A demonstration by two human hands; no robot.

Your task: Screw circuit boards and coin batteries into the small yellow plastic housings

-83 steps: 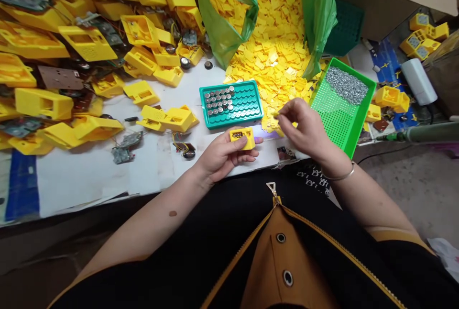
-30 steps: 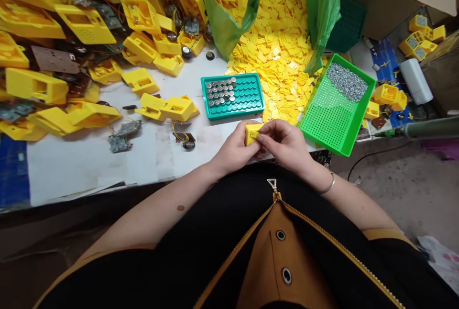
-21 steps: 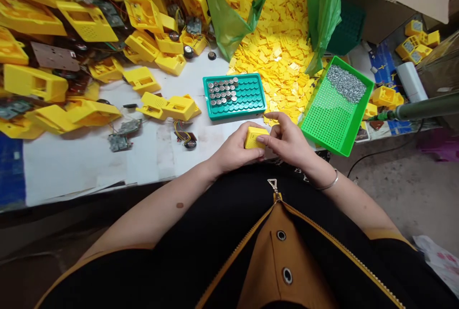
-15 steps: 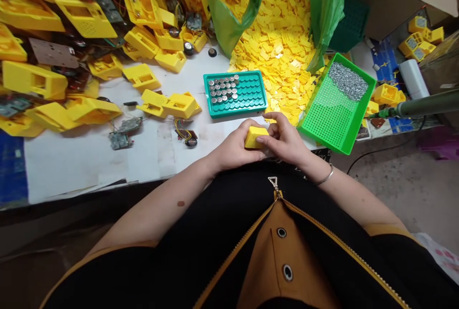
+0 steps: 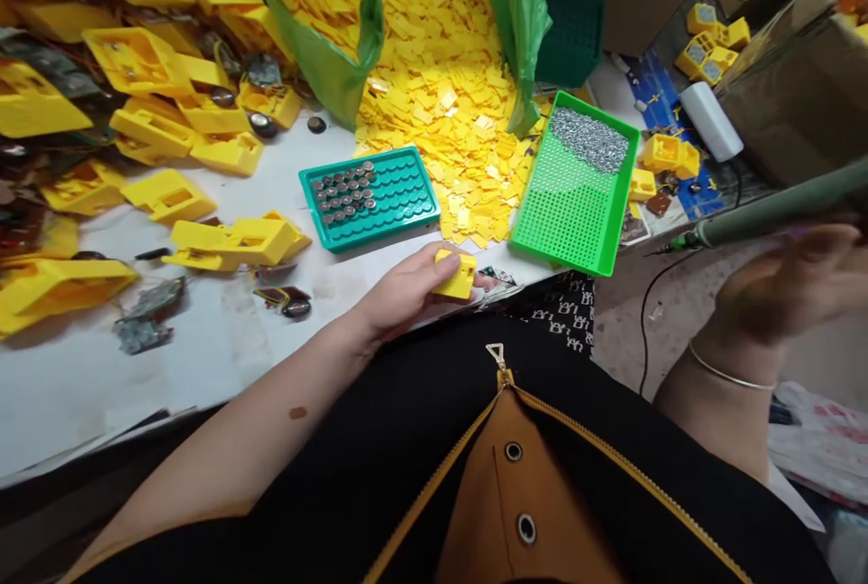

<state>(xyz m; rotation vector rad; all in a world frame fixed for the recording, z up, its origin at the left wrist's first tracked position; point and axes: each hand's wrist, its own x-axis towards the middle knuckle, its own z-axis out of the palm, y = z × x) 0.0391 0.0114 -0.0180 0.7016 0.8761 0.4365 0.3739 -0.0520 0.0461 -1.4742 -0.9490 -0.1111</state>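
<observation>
My left hand (image 5: 397, 295) is closed around a small yellow plastic case (image 5: 456, 278), with the thumb pressed on its top. It holds the case just over the front edge of the white-covered table (image 5: 223, 376). Far to the right, my right hand (image 5: 790, 286) is smeared by motion, so its fingers cannot be made out. Just above that hand is a green-grey electric screwdriver (image 5: 766, 211), its thin bit pointing left. I cannot tell whether the hand touches it.
A teal tray (image 5: 407, 195) holds rows of button cells. A bright green basket (image 5: 556, 227) has many small screws at its far end. Between green bag sides lies a heap of yellow chips (image 5: 440, 51). Yellow housings (image 5: 231, 240) and a wired circuit board (image 5: 146, 313) lie left.
My right hand has let go of the yellow case and swung right to beside the screwdriver. My left hand still holds the case. The view has turned to the right.
</observation>
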